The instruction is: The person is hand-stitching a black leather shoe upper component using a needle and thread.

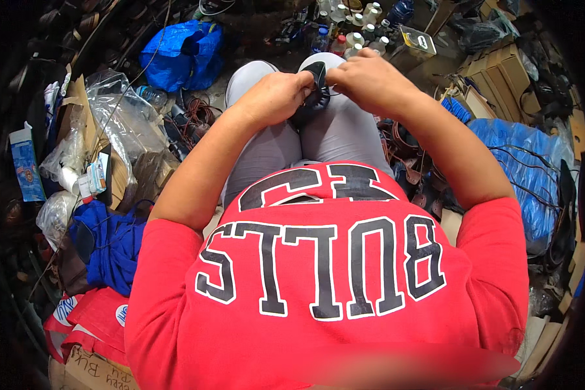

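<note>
Upper middle of the frame, over the knees: both hands pinch a small dark, pointed shoe piece (316, 79), black and glossy. The left hand (274, 97) and right hand (369, 81) close on its edges.

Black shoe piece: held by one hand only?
No. Both the left hand and the right hand grip the black shoe piece over the knees.

A dark pointed piece (318, 73) lies between both hands, bottles (354, 29) beyond the knees.
</note>
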Motion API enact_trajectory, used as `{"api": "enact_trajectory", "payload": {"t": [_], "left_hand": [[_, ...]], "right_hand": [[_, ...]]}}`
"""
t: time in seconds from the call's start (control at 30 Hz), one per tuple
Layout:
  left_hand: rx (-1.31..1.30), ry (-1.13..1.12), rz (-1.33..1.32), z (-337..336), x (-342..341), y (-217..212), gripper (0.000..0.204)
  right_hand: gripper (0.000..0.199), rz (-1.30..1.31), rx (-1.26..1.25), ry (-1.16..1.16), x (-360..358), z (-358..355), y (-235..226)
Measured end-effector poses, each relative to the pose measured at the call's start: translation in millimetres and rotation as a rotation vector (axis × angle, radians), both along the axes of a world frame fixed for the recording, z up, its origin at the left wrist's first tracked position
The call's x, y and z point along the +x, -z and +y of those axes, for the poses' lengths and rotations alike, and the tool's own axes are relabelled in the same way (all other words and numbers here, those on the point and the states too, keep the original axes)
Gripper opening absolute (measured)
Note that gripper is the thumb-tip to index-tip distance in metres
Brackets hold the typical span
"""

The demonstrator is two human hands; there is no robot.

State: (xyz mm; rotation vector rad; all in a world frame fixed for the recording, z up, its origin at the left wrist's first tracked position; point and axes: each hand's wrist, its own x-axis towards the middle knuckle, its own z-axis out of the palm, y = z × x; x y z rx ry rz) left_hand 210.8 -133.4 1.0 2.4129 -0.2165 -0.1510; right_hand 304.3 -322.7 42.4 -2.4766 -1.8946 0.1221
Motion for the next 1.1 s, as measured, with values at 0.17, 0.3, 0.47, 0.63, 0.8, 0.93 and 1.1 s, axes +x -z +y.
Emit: {"api": "enact_trajectory", "payload": {"t": [0.17,0.3,0.47,0.63,0.8,0.93,1.1], "left_hand": [[-0.041,0.120,-0.168,25,-16,2,0.010],[0.078,-0.313,0.058,99,-74,12,0.006],[-0.768,-0.402,-0.188,117,-80,-45,0.009],[-1.359,0.222,-0.209,5,-41,-89,0.029],[0.113,-0.016,-0.156,52,-94,-68,0.011],[0.572,-0.536,-0.378,246,-176,-88,0.018],[0.737,-1.266,-0.429,369,-252,-124,0.021]], "right_hand": [[0.002,0.051,-0.039,-0.065,6,6,4],[0.003,0.031,0.077,0.172,47,-61,23],[0.021,1.184,0.683,0.464,48,-37,-4],[0.023,1.815,0.919,0.125,-14,40,-6],[0.020,0.751,0.059,0.279,-5,-23,-7],[0.029,0.506,0.250,0.669,126,-195,-13],[0.038,-0.372,-0.319,1.283,215,-421,-93]]}}
